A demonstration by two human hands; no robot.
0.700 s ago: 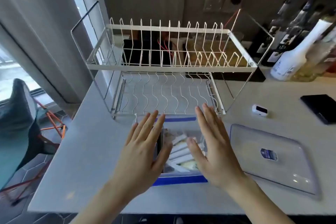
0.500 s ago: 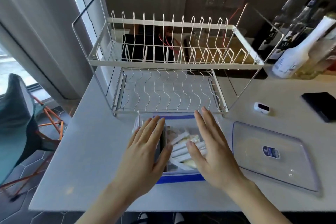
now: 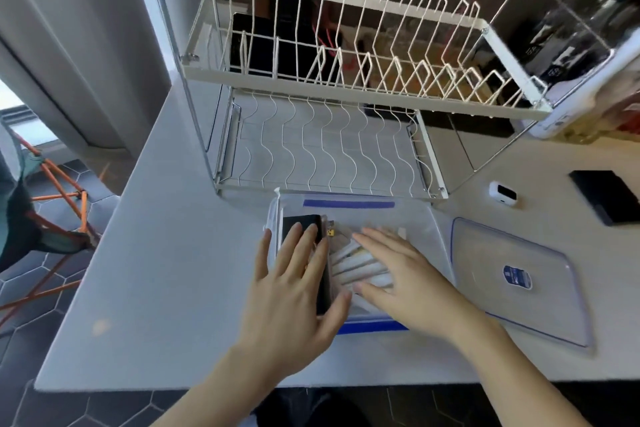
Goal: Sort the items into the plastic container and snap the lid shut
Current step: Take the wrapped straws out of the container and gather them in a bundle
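A clear plastic container [image 3: 420, 218] with blue clasps sits on the white counter in front of the dish rack. Inside it lie a black box [image 3: 301, 224] at the left and several white sticks [image 3: 349, 262] in the middle. My left hand [image 3: 294, 291] lies flat with straight fingers over the black box and the container's left side. My right hand [image 3: 401, 274] is spread flat over the white sticks. The clear lid [image 3: 512, 281], with a blue label, lies on the counter just right of the container.
A white two-tier wire dish rack [image 3: 332, 87] stands right behind the container. A small white device [image 3: 502, 193] and a black flat object [image 3: 609, 196] lie at the right. Bottles [image 3: 585, 87] stand at the back right. The counter's front edge is close below my wrists.
Both hands have dropped lower into the container and now lie flat on its contents. The view has moved closer and tilted down.
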